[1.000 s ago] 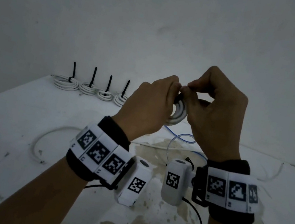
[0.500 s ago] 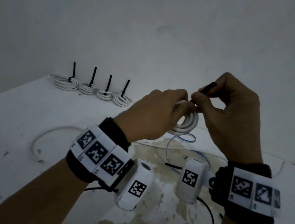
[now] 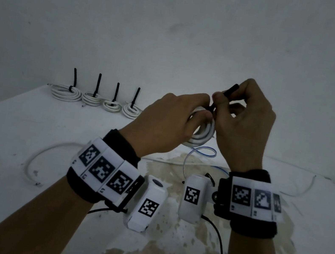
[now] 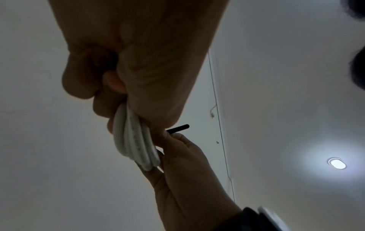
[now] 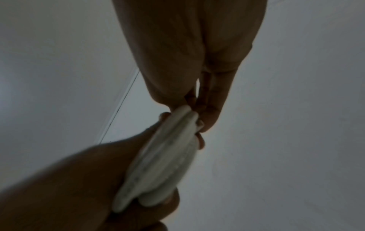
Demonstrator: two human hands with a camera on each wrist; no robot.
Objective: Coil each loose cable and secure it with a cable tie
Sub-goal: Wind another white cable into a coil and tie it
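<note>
1. Head view: left hand grips the white cable coil in the air above the table, fingers curled round the bundle. Right hand pinches the black cable tie at the coil's top. Risk: if the left grip slackens, the loops likely spring apart before the tie cinches.
2. Same view, room: four tied coils sit at the far edge by the wall, well apart. A loose white cable and thin blue wire lie below, so a dropped coil could tangle.
3. Left wrist view: tie tail sticks out past the thumb; short tail, could slip from the pinch. Open air around.
4. Right wrist view: blurred; coil edge-on between both hands, tie not visible.
</note>
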